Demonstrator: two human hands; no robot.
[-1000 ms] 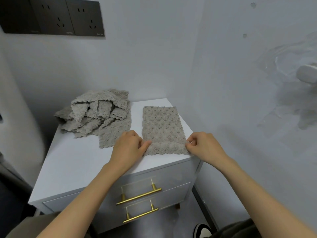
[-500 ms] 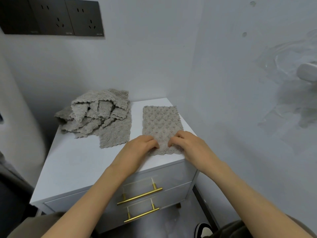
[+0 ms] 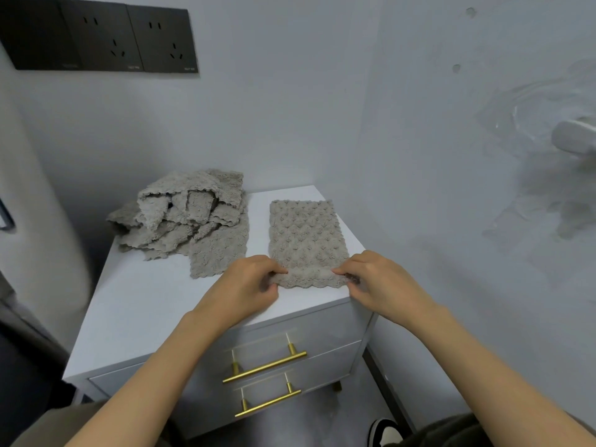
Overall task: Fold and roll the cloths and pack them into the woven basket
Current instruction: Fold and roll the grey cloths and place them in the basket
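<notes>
A grey textured cloth [image 3: 304, 237], folded into a long strip, lies on the right part of the white cabinet top [image 3: 145, 301]. Its near end is turned up into a small roll. My left hand [image 3: 248, 285] pinches the left end of that roll. The roll's right end is pinched by my right hand [image 3: 377, 280]. To the left, at the back, several more grey cloths [image 3: 183, 217] lie in a crumpled heap. No woven basket is in view.
The cabinet stands in a corner, with walls close behind and to the right. Below the top are two drawers with gold handles [image 3: 264, 367]. Black wall sockets [image 3: 100, 40] sit high on the back wall. A shoe [image 3: 385, 432] shows on the floor at the lower right.
Half a second ago both hands were together at the middle of the cloth's near end. They have since spread to its two sides, and the near edge is curled up.
</notes>
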